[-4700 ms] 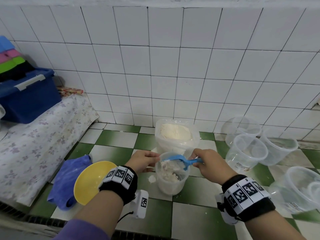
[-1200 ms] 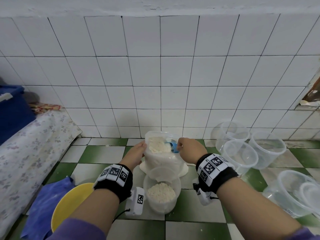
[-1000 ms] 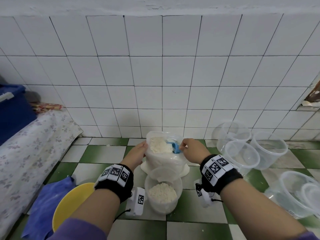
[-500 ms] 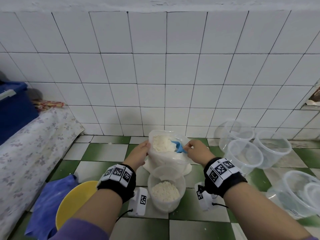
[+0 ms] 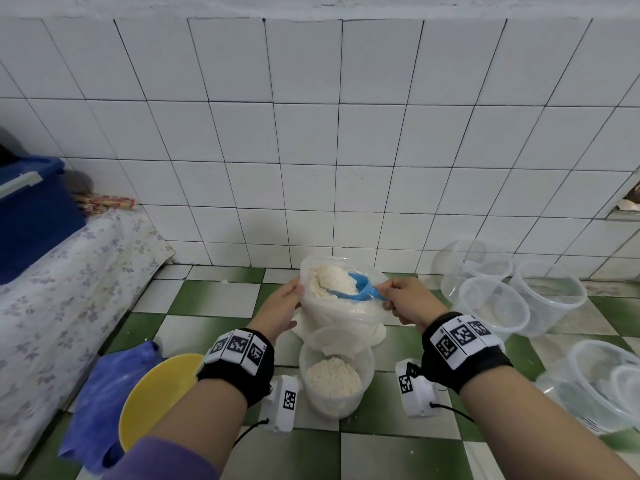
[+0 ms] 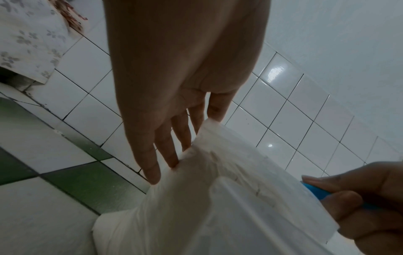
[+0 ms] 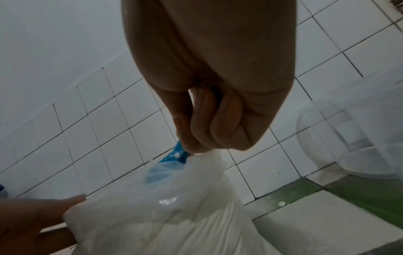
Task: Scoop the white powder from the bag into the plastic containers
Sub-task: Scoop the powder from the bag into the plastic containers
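A clear plastic bag (image 5: 341,315) of white powder stands open on the tiled floor by the wall. My left hand (image 5: 280,306) pinches its left rim, fingers laid along the plastic (image 6: 163,138). My right hand (image 5: 405,299) grips the handle of a blue scoop (image 5: 360,289), which sits in the bag's mouth heaped with powder. From the right wrist, my curled fingers (image 7: 213,124) hold the scoop (image 7: 176,155) over the bag (image 7: 174,215). A clear container (image 5: 336,379), partly filled with powder, stands just in front of the bag.
Several empty clear containers (image 5: 491,306) stand at the right, one closer (image 5: 602,379). A yellow bowl (image 5: 156,393) and blue cloth (image 5: 104,393) lie at the left. Further left are a floral cover (image 5: 69,271) and a blue bin (image 5: 31,216).
Earlier the scoop tipped powder into the container, then went into the bag. Over the last second it has come up out of the powder, heaped, toward the bag's right rim.
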Demonstrator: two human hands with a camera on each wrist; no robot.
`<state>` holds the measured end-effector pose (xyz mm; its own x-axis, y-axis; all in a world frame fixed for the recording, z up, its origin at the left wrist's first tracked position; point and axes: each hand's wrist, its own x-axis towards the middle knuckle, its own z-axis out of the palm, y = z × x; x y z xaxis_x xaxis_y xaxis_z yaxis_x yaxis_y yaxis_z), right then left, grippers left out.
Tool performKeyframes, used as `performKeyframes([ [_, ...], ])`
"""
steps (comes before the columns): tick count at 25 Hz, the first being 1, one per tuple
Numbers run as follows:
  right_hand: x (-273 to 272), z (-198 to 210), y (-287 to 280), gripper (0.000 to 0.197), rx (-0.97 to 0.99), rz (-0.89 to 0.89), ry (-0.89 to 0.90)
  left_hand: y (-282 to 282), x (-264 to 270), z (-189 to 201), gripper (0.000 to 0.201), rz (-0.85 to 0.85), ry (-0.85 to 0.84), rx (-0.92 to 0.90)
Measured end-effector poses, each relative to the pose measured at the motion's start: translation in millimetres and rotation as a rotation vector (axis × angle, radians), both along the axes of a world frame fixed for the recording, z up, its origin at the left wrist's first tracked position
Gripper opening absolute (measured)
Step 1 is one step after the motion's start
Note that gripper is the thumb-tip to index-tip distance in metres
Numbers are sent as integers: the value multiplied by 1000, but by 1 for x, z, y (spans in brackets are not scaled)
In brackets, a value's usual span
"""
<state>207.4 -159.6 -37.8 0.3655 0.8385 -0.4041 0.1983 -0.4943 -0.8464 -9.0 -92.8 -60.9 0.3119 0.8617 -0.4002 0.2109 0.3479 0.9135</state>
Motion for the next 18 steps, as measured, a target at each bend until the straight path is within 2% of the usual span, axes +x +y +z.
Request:
performKeyframes([
  [5,5,11,-9,19,15,-13,16,-6,-3,-4,38,7,-14,13],
  [11,10,25,-30,19,49,12,61,-22,-8,-11,34,70,-47,9],
  [15,13,30,-48,20,61,66,78,-34,-12,-16,36,93,-34,40],
  [18,14,28,-61,18,42,140,86,-42,-15,-22,29,122,-14,40],
])
